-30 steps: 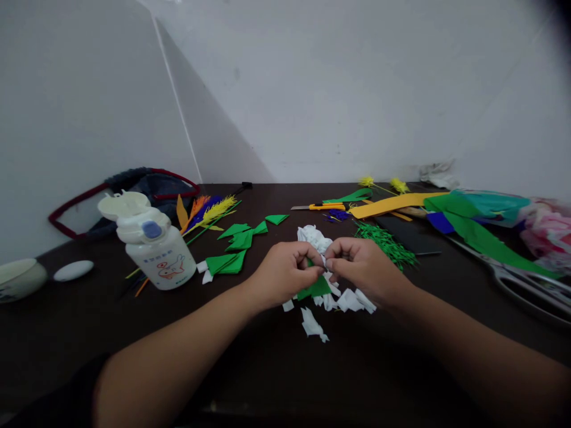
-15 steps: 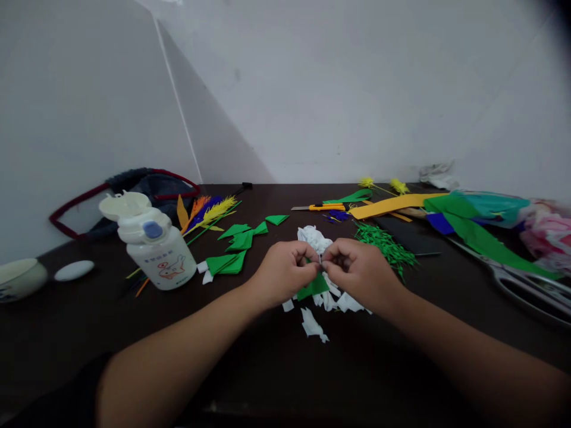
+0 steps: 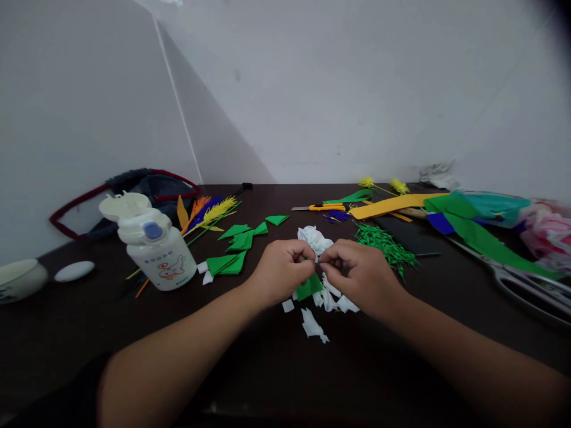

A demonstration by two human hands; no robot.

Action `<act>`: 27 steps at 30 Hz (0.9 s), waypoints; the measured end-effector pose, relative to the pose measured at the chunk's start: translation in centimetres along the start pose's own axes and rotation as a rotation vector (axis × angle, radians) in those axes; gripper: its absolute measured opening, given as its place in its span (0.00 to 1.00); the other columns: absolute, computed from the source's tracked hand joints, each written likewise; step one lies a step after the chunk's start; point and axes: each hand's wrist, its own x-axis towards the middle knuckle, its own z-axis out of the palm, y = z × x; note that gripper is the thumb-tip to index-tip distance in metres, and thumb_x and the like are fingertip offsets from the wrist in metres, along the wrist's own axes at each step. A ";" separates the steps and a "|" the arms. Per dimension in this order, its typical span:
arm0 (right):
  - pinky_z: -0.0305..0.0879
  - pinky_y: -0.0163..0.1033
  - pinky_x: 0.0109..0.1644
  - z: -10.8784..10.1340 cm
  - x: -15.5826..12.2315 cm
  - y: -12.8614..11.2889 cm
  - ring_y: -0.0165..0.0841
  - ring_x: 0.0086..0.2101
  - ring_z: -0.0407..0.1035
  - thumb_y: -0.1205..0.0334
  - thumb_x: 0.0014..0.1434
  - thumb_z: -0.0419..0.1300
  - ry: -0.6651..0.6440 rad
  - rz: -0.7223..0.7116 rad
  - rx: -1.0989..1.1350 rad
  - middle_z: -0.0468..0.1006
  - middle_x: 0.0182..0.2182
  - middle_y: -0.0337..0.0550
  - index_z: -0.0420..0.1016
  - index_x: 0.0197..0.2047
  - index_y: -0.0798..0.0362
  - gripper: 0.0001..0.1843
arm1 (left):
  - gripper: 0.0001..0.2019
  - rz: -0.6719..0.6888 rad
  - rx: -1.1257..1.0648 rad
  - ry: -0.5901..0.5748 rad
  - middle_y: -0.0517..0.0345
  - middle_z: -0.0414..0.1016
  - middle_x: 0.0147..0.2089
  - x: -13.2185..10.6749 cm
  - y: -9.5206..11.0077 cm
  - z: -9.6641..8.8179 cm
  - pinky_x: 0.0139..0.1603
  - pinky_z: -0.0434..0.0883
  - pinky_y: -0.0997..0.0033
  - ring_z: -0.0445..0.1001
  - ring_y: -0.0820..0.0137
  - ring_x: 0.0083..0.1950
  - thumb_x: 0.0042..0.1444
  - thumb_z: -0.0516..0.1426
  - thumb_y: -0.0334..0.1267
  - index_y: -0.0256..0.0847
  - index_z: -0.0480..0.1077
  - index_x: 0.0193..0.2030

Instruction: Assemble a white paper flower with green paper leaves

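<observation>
My left hand point(image 3: 285, 270) and my right hand point(image 3: 359, 270) meet at the middle of the table, thumbs and forefingers pinched almost tip to tip. Whatever lies between the fingertips is too small to make out. Under and behind them spreads a heap of white paper pieces point(image 3: 314, 238), crumpled and cut. A green paper square point(image 3: 309, 288) shows just below the fingertips. One loose white scrap point(image 3: 313, 326) lies nearer to me. To the left of my hand are several folded green paper pieces point(image 3: 227, 263).
A white bottle point(image 3: 160, 255) with its lid up stands left, near a bowl point(image 3: 22, 279). A yellow utility knife point(image 3: 328, 207) lies at the back with its blade out. Green paper sprigs point(image 3: 386, 245), a yellow strip point(image 3: 397, 204) and large scissors point(image 3: 513, 279) are on the right.
Both hands have shifted very slightly to the left, still pinched close together. The things on the table keep their places.
</observation>
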 end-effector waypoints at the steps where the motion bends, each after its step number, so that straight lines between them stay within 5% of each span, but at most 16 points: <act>1: 0.57 0.33 0.29 0.0 0.0 0.0 0.27 0.25 0.62 0.69 0.48 0.54 0.005 -0.021 -0.016 0.69 0.23 0.38 0.69 0.27 0.53 0.04 | 0.04 0.000 -0.004 0.004 0.66 0.61 0.16 0.0 0.0 0.0 0.20 0.54 0.79 0.58 0.79 0.19 0.43 0.51 0.30 0.37 0.67 0.25; 16: 0.55 0.35 0.31 0.9 -0.2 -0.3 0.30 0.26 0.59 0.72 0.48 0.49 0.095 -0.175 -0.269 0.65 0.22 0.41 0.65 0.24 0.54 0.07 | 0.03 0.034 0.022 0.069 0.67 0.57 0.17 0.0 0.1 0.6 0.20 0.51 0.78 0.54 0.78 0.21 0.39 0.50 0.29 0.37 0.63 0.19; 27: 0.52 0.31 0.22 0.1 0.5 -0.5 0.25 0.19 0.56 0.71 0.43 0.52 -0.040 0.234 0.131 0.63 0.16 0.34 0.64 0.21 0.53 0.04 | 0.03 -0.056 -0.200 -0.018 0.68 0.57 0.14 -0.1 0.1 0.6 0.16 0.51 0.80 0.54 0.80 0.17 0.42 0.51 0.29 0.37 0.64 0.21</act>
